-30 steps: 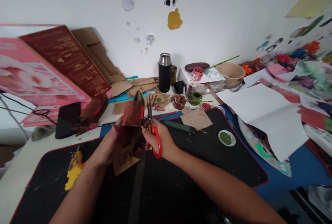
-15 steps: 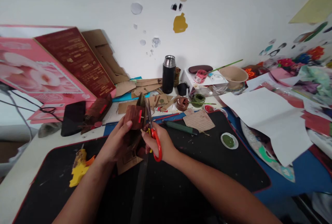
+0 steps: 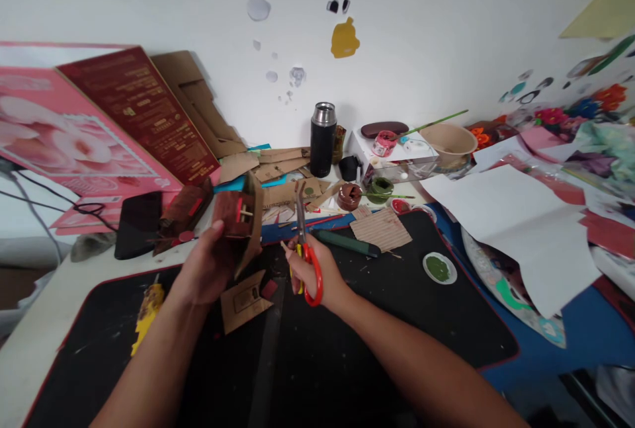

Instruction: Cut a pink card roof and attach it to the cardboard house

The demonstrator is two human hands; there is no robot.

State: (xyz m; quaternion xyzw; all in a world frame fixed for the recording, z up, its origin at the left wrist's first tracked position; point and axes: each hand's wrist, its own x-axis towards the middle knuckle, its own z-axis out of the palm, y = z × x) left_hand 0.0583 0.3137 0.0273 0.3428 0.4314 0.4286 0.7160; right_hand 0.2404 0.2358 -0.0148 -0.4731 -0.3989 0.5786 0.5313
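My left hand (image 3: 206,266) is wrapped round a small brown cardboard model (image 3: 232,215), tilted so that an opening with red edging and thin pale sticks shows. A curved cardboard piece runs along the model's right side. In my right hand (image 3: 317,268) is a pair of scissors (image 3: 301,216), blades pointing up and handles red and yellow. A thin pale stick (image 3: 284,247) pokes out by my right fingertips. The scissors are apart from the model. Beneath my left hand, a cut cardboard piece (image 3: 245,305) lies on the black mat (image 3: 377,335).
A yellow glue gun (image 3: 146,315) lies left of my left forearm. Behind the mat stand a black flask (image 3: 323,143), a brown paint pot (image 3: 350,196) and a green one (image 3: 381,188). A green-handled cutter (image 3: 344,243) and corrugated cardboard (image 3: 381,229) lie right of the scissors.
The model has moved left and turned, showing its opening and the curved cardboard piece. My right hand has shifted slightly right with the scissors, away from the model.
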